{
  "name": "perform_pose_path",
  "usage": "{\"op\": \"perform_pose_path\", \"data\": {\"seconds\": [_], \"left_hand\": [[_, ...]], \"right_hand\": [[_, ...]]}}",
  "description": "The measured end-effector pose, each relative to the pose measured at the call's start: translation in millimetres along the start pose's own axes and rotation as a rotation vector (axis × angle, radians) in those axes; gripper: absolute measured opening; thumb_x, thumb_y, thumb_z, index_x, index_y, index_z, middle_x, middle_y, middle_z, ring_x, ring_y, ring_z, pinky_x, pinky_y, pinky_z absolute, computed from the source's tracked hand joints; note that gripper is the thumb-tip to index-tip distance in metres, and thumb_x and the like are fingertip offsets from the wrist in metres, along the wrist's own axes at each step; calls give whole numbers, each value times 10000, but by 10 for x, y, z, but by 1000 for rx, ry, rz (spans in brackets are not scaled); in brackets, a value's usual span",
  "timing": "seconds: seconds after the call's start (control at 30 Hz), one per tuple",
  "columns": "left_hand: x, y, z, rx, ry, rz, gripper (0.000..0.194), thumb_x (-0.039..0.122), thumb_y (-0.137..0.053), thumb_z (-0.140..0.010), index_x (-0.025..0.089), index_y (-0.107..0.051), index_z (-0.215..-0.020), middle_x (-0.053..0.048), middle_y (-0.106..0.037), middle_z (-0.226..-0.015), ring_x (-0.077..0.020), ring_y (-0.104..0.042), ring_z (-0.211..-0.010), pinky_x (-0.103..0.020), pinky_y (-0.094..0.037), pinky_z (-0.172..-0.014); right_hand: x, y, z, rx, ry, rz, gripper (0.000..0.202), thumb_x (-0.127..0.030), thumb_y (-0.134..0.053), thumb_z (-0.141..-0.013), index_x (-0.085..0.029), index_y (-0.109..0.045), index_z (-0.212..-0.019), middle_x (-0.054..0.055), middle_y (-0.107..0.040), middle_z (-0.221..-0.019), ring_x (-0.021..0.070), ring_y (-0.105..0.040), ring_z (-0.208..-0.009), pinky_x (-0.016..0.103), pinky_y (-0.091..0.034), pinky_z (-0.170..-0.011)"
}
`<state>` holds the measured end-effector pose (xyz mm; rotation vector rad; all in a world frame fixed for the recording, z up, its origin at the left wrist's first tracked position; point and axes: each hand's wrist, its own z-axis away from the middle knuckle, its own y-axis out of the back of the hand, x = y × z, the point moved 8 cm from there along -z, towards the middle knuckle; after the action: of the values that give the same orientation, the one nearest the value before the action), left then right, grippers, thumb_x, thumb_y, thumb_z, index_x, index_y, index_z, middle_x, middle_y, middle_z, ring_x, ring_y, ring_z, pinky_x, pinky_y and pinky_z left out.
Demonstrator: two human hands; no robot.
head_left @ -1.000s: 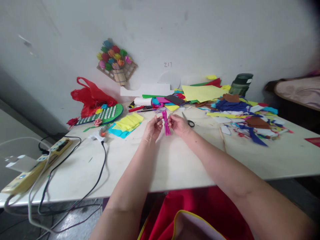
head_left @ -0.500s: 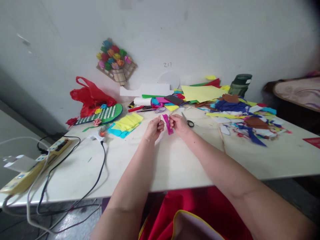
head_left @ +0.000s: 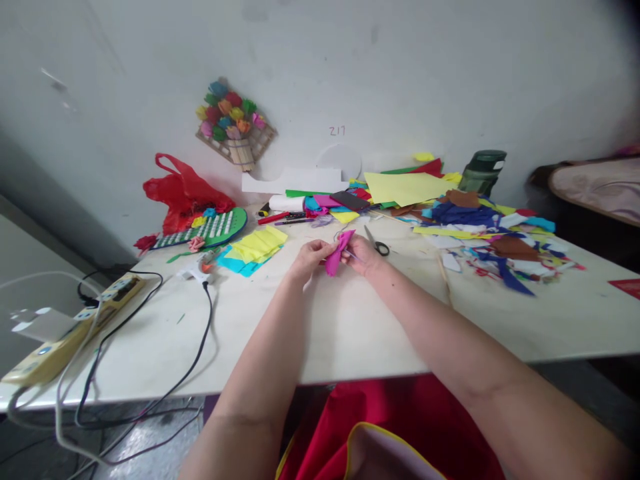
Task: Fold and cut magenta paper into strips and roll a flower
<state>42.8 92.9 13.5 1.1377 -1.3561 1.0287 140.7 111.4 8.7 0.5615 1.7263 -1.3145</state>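
A magenta piece of paper (head_left: pixel 341 253), gathered at its middle like a bow, is held up between my hands over the table. My left hand (head_left: pixel 311 259) is closed, with thumb and finger pinching its left side. The fingers of my right hand (head_left: pixel 361 255) are curled behind and against its right side. A thin thread-like line (head_left: pixel 353 255) shows near the right fingers. Just beyond my right hand lie the scissors (head_left: pixel 380 248) with black handles.
To the left are yellow paper sheets (head_left: pixel 260 243), a glue gun (head_left: pixel 199 269) with its cord, and a power strip (head_left: pixel 70 333). Paper scraps (head_left: pixel 510 247) are heaped at the right, near a green bottle (head_left: pixel 483 172). A thin stick (head_left: pixel 444 280) lies right of the scissors.
The magenta paper has turned from a narrow pleated bundle, seen edge-on, to show a broader face. My left hand has moved in from beside it and now pinches it.
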Motion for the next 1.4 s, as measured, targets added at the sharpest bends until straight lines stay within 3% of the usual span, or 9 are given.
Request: {"op": "perform_pose_path", "data": {"seconds": [0.23, 0.37, 0.57, 0.7, 0.8, 0.9, 1.0, 1.17, 1.4], "left_hand": [[12, -76, 44, -129, 2, 64, 404, 385, -768, -586, 132, -534, -798, -44, -663, -714, -130, -619, -637, -237, -452, -599], [-32, 8, 8, -62, -4, 117, 387, 315, -799, -532, 128, -545, -756, -5, -636, -644, -112, -598, -577, -238, -465, -582], [-33, 162, -36, 86, -28, 171, 347, 296, -798, -508, 132, -560, -700, 20, -589, -586, -91, -540, -477, -236, -446, -486], [-28, 217, -38, 153, -22, 170, 344, 288, -797, -497, 133, -567, -700, -1, -611, -607, -102, -561, -499, -239, -449, -489], [-34, 218, -50, 157, -28, 148, 369, 292, -804, -476, 130, -565, -706, -15, -625, -607, -109, -561, -487, -243, -439, -482], [-36, 219, -65, 167, -46, 68, 358, 285, -795, -476, 128, -569, -705, -8, -610, -569, -107, -535, -452, -243, -415, -467], [22, 246, -70, 225, -115, -107, 271, 243, -761, -508, 132, -583, -681, 12, -576, -548, -94, -513, -471, -228, -391, -479], [138, 231, -71, 264, -248, -229, 333, 214, -759, -510, 140, -604, -796, -9, -617, -713, -99, -554, -626, -220, -424, -577], [-11, 149, -68, 160, -64, -3, 433, 399, -766, -552, 110, -584, -819, -24, -616, -619, -106, -564, -545, -253, -458, -570]], "right_hand": [[3, 83, -52, -7, 59, 0, 126, -245, -626, -687, -176, -523, -671, -45, -507, -508, 85, -452, -403, 201, -360, -357], [33, 148, -74, 45, 48, 9, 80, -210, -583, -737, -167, -520, -712, -23, -565, -553, 95, -509, -450, 202, -405, -387], [-8, 402, -34, 357, -18, 353, 272, -321, -473, -844, -151, -509, -634, 22, -581, -512, 85, -445, -354, 204, -335, -321], [-265, 510, 14, 525, 170, 546, 254, -353, -538, -790, -159, -519, -627, -17, -558, -532, 56, -420, -358, 176, -297, -320], [-335, 379, 8, 399, 249, 614, 127, -275, -591, -728, -162, -600, -786, -53, -525, -506, 63, -443, -391, 164, -329, -351], [-225, 158, -2, 158, 194, 658, 231, -241, -583, -733, -154, -619, -944, -80, -454, -409, 72, -416, -365, 169, -343, -363], [-82, 40, 6, 28, 112, 744, 161, -265, -588, -752, -134, -625, -838, -68, -445, -369, 76, -406, -337, 178, -332, -351], [-100, 77, -13, 47, 158, 693, 271, -396, -636, -730, -143, -586, -649, -38, -491, -436, 71, -446, -384, 186, -382, -384], [-114, 171, -72, 79, 205, 543, 327, -445, -692, -645, -150, -557, -605, -49, -470, -491, 49, -383, -371, 186, -340, -322]]}}
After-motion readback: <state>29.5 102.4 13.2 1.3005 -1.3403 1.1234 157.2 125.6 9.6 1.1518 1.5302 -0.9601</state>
